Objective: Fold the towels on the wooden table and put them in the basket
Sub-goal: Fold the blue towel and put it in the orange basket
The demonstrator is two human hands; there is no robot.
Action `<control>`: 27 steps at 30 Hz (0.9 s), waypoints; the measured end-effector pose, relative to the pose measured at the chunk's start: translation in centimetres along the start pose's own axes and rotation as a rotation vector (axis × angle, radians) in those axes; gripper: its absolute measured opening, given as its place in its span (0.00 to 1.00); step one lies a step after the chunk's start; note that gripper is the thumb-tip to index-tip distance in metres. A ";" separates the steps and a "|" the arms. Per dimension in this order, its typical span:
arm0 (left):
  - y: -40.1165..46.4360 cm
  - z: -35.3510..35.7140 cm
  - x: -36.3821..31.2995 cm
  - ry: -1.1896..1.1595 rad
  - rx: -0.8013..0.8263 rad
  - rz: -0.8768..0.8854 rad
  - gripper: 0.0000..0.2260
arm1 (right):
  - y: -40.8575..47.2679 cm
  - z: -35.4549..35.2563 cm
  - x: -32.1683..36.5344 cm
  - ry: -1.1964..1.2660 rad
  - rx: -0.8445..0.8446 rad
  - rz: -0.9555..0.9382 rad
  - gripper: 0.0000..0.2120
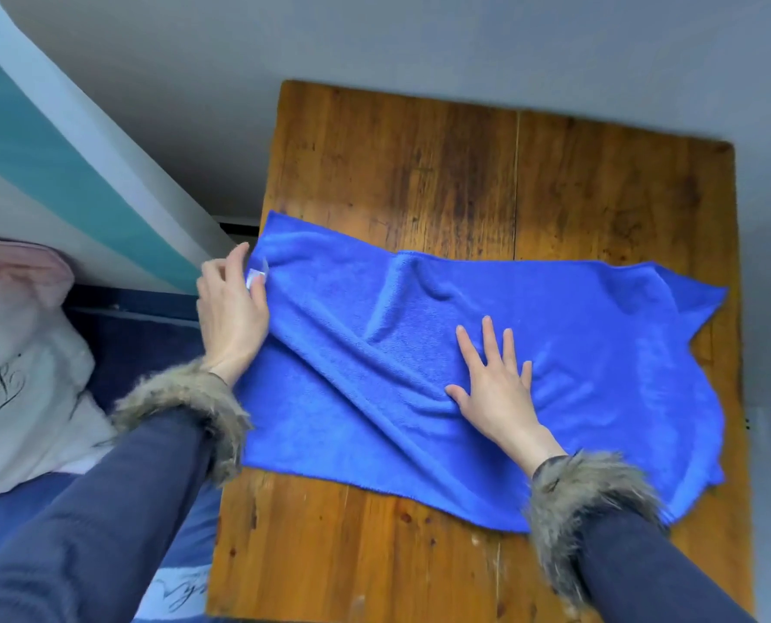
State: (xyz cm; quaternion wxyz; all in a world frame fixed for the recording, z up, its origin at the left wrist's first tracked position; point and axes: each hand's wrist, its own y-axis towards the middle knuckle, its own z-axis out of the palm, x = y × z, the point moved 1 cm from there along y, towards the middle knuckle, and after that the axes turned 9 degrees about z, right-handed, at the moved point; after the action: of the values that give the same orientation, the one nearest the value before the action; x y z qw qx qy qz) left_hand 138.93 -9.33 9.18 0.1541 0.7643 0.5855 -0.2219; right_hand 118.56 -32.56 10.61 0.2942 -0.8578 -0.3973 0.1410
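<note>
A blue towel (577,353) lies spread and wrinkled across the wooden table (464,173), with folds running through its middle. My left hand (230,312) is at the towel's left edge, fingers curled around the cloth near a small white label. My right hand (496,384) presses flat on the towel's middle, fingers straight and spread. No basket is in view.
Left of the table lie a pink and white cushion (19,353) and dark blue bedding (140,326). A white and teal panel (59,164) slants along the left. Grey floor (464,38) surrounds the table's far and right sides.
</note>
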 end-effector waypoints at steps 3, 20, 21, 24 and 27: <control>-3.5 0.9 -1.3 0.146 -0.040 0.181 0.19 | -0.1 -0.1 0.2 0.012 -0.006 0.019 0.37; -14.0 2.7 1.1 0.264 0.418 0.185 0.34 | 0.0 -0.5 0.5 0.057 0.018 0.111 0.41; -14.4 2.4 1.7 0.293 0.447 0.169 0.35 | -0.4 -0.4 0.7 0.046 -0.003 0.112 0.40; -15.1 1.7 3.2 0.379 0.515 0.175 0.35 | -2.0 0.5 1.5 0.031 -0.065 0.074 0.39; -14.9 1.1 3.7 0.448 0.525 0.230 0.35 | -3.6 1.9 1.7 0.016 -0.058 0.061 0.41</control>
State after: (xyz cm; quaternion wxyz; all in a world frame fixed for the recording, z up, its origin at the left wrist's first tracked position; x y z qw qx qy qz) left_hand 125.16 -2.89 6.67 -0.1555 0.8684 0.4381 -0.1726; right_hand 116.60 -28.66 11.32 0.2679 -0.8788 -0.3725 0.1312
